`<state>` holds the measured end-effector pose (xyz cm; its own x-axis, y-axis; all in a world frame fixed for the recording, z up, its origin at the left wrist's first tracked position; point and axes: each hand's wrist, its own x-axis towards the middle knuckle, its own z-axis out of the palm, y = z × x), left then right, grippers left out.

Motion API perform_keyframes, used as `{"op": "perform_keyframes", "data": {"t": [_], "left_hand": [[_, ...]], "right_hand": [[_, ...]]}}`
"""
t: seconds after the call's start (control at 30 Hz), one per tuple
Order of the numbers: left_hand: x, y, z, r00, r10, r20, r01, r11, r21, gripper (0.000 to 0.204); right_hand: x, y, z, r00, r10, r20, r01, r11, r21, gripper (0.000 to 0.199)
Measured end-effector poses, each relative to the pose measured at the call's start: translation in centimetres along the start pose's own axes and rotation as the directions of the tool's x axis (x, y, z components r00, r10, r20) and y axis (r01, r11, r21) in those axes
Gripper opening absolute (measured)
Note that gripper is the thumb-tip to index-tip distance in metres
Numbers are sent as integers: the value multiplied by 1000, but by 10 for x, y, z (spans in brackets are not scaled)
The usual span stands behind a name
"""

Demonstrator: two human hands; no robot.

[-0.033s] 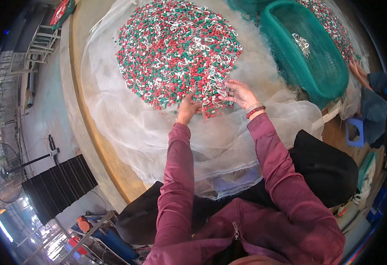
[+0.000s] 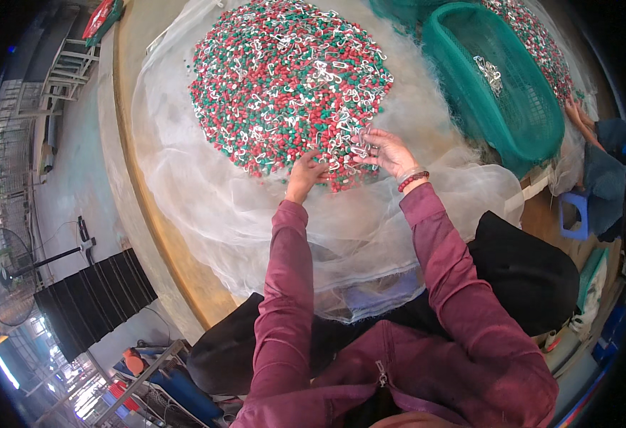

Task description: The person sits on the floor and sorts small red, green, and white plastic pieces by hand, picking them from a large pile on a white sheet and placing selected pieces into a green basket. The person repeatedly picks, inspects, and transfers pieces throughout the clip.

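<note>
Red, green and white pieces (image 2: 277, 93) are heaped at upper centre, bordered rightward by bare netting (image 2: 416, 96). Along their lower edge, white clips (image 2: 360, 151) are pinched by the half-curled right hand (image 2: 391, 153); any grip by the curled left hand (image 2: 304, 177) cannot be told.

left grip (image 2: 306, 177) and right grip (image 2: 389, 153) at the near edge of a red-green-white heap (image 2: 277, 93) on pale netting (image 2: 220, 217) — far right, a green basket (image 2: 447, 78) holding white clips (image 2: 489, 75).
</note>
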<state>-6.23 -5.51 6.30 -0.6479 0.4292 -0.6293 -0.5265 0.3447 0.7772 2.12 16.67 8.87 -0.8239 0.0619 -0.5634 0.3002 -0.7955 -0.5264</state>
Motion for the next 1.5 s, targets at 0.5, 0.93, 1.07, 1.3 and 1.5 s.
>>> {"op": "perform_keyframes", "data": {"t": [0.5, 0.93, 1.07, 1.3, 1.5], "left_hand": [[-7, -5, 9, 914, 391, -106, -313, 849, 425, 33], [24, -22, 71, 889, 426, -166, -261, 771, 581, 32], [0, 7, 53, 928, 362, -92, -315, 891, 326, 33], [-33, 35, 33, 943, 328, -54, -326, 945, 35, 40], [-46, 53, 50, 891, 453, -29, -415, 840, 349, 31]], "right_hand": [[-14, 11, 23, 999, 13, 37, -17, 992, 122, 24], [-43, -3, -18, 962, -266, 61, 242, 935, 261, 26], [-36, 0, -19, 971, -226, 73, 205, 953, 223, 27], [-30, 26, -10, 992, -122, 30, 119, 990, 74, 26], [-31, 35, 10, 990, -111, 89, 114, 993, -38, 24]]}}
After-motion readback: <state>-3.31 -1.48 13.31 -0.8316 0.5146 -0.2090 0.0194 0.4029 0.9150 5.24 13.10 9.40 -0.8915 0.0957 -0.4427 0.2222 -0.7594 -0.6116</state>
